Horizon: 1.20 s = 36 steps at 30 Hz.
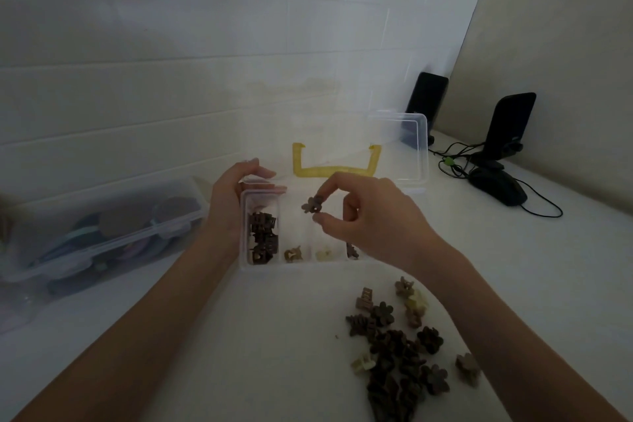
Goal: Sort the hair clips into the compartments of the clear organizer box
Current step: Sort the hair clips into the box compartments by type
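The clear organizer box stands open on the white table, its lid with a yellow handle tipped back. My left hand grips the box's left wall. My right hand pinches a small brown flower-shaped hair clip between thumb and fingertip, above the box's middle compartments. The left compartment holds several dark brown clips. A tan clip and a cream clip lie in the middle compartments. A pile of loose clips lies near my right forearm.
A second clear storage box with round items sits at the left against the tiled wall. Two black speakers, their cables and a black mouse stand at the back right corner.
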Each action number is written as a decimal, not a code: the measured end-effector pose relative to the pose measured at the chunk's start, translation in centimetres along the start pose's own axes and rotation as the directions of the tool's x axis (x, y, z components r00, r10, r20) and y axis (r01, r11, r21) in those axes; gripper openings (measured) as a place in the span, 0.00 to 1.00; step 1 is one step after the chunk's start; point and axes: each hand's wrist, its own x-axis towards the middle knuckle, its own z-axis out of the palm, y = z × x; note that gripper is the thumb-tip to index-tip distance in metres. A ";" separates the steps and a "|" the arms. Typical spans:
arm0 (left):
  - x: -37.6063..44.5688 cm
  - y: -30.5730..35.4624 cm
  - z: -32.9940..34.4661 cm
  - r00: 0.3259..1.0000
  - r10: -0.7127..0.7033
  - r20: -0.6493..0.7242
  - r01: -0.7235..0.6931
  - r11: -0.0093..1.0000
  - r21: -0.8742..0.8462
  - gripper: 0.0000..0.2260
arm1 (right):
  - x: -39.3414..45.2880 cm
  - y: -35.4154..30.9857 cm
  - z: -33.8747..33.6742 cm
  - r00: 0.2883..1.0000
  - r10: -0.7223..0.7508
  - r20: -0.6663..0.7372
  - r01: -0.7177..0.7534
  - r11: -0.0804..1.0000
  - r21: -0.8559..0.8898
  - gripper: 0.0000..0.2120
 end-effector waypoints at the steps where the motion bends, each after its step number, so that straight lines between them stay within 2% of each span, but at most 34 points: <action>1: 0.0 0.0 -0.1 1.000 -0.013 0.004 0.013 1.000 0.003 0.11 | 0.0 -0.1 0.4 1.000 -0.010 0.016 0.010 0.999 -0.043 0.06; 4: 0.0 0.1 -0.4 0.993 -0.109 0.039 0.110 0.994 -0.019 0.12 | 0.0 -0.5 1.5 0.997 -0.066 0.044 0.072 0.984 -0.166 0.11; 6: -0.1 0.1 -0.5 0.991 -0.123 0.044 0.124 0.992 -0.016 0.12 | -0.3 -0.5 1.4 0.996 -0.081 0.036 0.085 0.984 -0.159 0.12; 10: -0.3 0.3 0.3 1.000 -0.011 -0.020 0.010 0.999 -0.040 0.12 | -1.9 1.1 -0.3 1.000 -0.030 -0.008 0.030 0.997 -0.074 0.05; 15: -0.2 0.4 0.5 0.998 0.029 -0.047 -0.031 0.999 -0.044 0.13 | -4.8 3.7 -2.0 0.986 -0.085 0.145 0.065 0.988 0.140 0.00; 20: -0.3 0.4 0.6 0.997 0.052 -0.056 -0.054 0.998 -0.026 0.12 | -6.4 5.1 -1.3 0.956 -0.030 0.290 0.065 0.992 -0.111 0.12; 23: -0.4 0.4 0.7 0.995 0.068 -0.067 -0.070 0.997 -0.024 0.13 | -6.6 5.4 -0.6 0.931 -0.011 0.366 0.082 0.980 -0.179 0.16; 26: -0.5 0.4 0.7 0.996 0.064 -0.064 -0.066 0.997 -0.033 0.16 | -6.6 5.6 -0.2 0.946 -0.014 0.325 0.066 0.987 -0.149 0.08; 28: -0.4 0.4 0.8 0.997 0.050 -0.062 -0.054 0.997 -0.054 0.16 | -6.7 5.9 -0.1 0.963 -0.024 0.268 0.036 0.999 -0.040 0.05; 31: -0.4 0.5 0.8 0.998 0.026 -0.057 -0.030 0.998 -0.062 0.15 | -7.0 5.9 -0.2 0.986 -0.044 0.159 0.014 0.982 0.190 0.06; 34: -0.4 0.4 0.8 0.997 0.038 -0.064 -0.041 0.998 -0.043 0.14 | -7.0 5.4 -0.5 0.994 -0.091 0.053 0.077 0.970 0.231 0.09; 36: -0.5 0.4 0.8 0.997 0.039 -0.068 -0.041 0.998 -0.038 0.13 | -6.9 5.1 -0.4 0.992 -0.126 0.030 0.116 0.969 0.219 0.09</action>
